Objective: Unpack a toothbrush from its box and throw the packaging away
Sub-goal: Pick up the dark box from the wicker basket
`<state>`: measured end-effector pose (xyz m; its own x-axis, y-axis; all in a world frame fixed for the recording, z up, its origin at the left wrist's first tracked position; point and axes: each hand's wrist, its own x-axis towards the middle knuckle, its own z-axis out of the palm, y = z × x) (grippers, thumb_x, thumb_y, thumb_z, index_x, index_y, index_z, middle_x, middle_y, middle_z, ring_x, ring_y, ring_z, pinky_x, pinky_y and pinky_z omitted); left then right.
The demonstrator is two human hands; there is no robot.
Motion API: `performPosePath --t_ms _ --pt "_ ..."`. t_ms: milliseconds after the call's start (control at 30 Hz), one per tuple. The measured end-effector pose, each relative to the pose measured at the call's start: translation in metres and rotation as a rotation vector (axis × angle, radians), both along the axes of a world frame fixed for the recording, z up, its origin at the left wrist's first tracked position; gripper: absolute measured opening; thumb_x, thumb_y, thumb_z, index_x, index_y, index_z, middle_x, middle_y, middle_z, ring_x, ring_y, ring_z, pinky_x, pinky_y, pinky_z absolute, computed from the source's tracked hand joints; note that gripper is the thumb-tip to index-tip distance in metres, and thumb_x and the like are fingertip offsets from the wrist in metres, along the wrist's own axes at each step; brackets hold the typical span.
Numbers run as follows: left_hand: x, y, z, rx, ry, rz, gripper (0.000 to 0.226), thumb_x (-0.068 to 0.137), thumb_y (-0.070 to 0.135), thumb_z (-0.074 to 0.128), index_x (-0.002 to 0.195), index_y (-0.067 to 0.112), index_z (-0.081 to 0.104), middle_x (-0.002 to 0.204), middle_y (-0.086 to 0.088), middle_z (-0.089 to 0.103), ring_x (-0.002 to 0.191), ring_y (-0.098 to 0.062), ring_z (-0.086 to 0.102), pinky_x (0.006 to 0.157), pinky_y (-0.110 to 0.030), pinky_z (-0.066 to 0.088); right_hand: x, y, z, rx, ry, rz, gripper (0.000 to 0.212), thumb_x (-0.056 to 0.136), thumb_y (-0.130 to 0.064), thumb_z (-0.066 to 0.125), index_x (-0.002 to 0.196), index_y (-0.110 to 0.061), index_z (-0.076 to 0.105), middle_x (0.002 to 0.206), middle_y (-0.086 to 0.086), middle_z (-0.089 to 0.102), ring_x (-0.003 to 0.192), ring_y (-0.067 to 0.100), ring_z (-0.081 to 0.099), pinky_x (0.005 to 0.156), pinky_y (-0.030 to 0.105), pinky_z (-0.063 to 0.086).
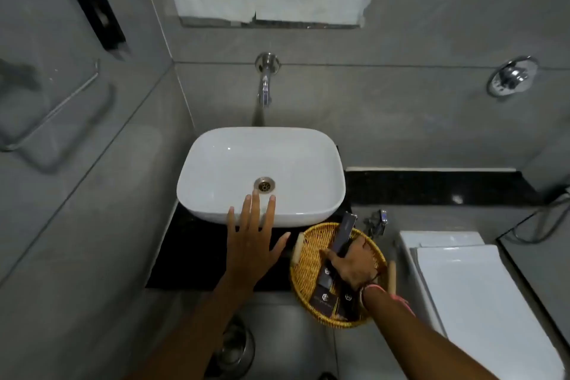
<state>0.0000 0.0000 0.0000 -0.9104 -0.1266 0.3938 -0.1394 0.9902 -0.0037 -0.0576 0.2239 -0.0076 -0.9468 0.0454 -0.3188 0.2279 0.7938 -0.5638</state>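
Already the right hand point(351, 265) has its grip closed round the long dark toothbrush box point(344, 233), slanting toward upper right over the wicker basket point(308, 259) at lower centre-right, while the left hand point(251, 237) hovers spread and empty, just beside.

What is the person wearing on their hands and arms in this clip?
Both forearms are bare, no sleeves and no gloves. The right hand has a pink band and a thin dark thread at the wrist. The left hand shows no rings, watch or band.
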Motion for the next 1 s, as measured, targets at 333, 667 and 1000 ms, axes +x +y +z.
performPosePath --t_ms 333,667,1000 --pt "0.000 0.006 0.010 0.208 0.081 -0.067 0.074 0.097 0.059 0.043 0.154 0.013 0.032 0.159 -0.022 0.037 0.146 -0.034 0.037 0.116 -0.054 0.036 -0.011 -0.004 -0.021 -0.191 -0.107 -0.184 0.044 0.080 -0.034 0.078 0.110 -0.005 0.068 0.098 0.012 0.074 0.087 0.031 0.070 0.084 0.043 0.060" --pt "-0.023 0.019 0.062 1.828 -0.110 0.111 0.035 0.106 0.033 0.040 0.133 0.018 0.054 0.136 -0.012 0.053 0.121 -0.027 0.058 0.105 -0.039 0.048 -0.004 0.034 0.047 -0.513 0.263 -0.329 0.027 0.090 -0.012 0.070 0.115 -0.003 0.069 0.102 0.015 0.076 0.081 0.023 0.072 0.067 0.031 0.062" --pt "-0.020 0.014 0.060 2.143 -0.174 -0.030 0.046 0.102 0.043 0.046 0.141 0.019 0.052 0.133 -0.017 0.061 0.118 -0.032 0.066 0.107 -0.049 0.050 0.004 0.051 0.067 -1.295 -0.116 -0.321 0.040 0.081 -0.015 0.076 0.120 -0.010 0.071 0.115 0.018 0.075 0.091 0.028 0.077 0.066 0.025 0.064"
